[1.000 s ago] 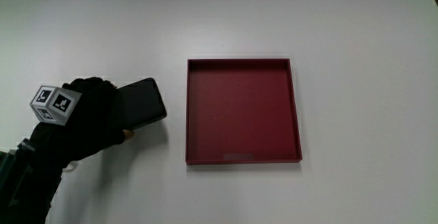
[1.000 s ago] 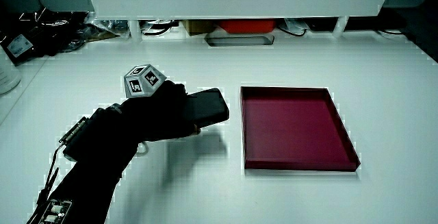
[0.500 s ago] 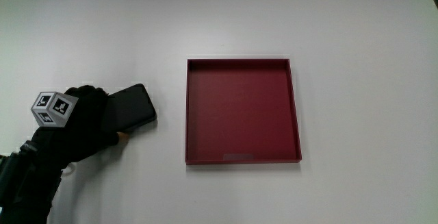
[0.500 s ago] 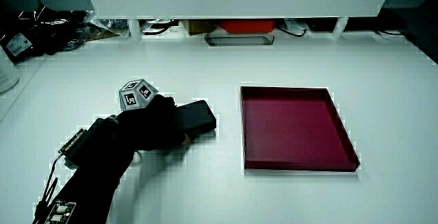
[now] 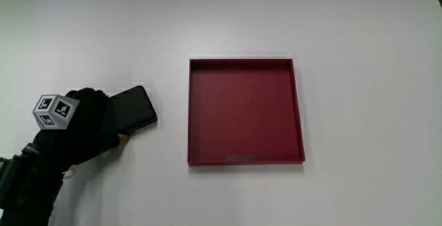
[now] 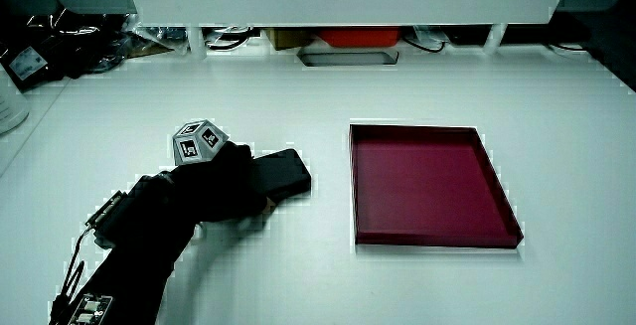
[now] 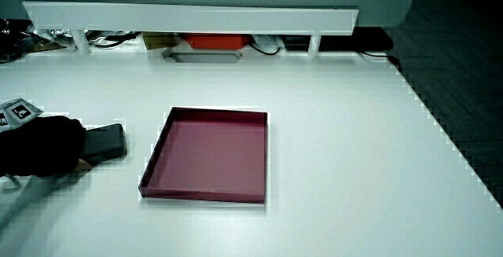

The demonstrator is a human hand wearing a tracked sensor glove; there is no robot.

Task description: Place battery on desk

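The battery (image 5: 132, 110) is a flat black slab with rounded corners, lying on the white desk beside the red tray (image 5: 298, 122). It shows in both side views too, battery (image 6: 283, 174) and battery (image 7: 107, 142). The gloved hand (image 5: 86, 122) lies over the battery's end that is farther from the tray, fingers still wrapped on it. A patterned cube (image 5: 55, 109) sits on the back of the hand (image 6: 221, 181). The part of the battery under the glove is hidden.
The square red tray (image 6: 502, 201) stands empty beside the battery; tray (image 7: 155, 156). A low white partition (image 6: 348, 7) with cables and small items under it runs along the table's edge farthest from the person.
The hand has carried the battery away from the tray and lowered it onto the desk. Between half a second ago and now it hardly moves.
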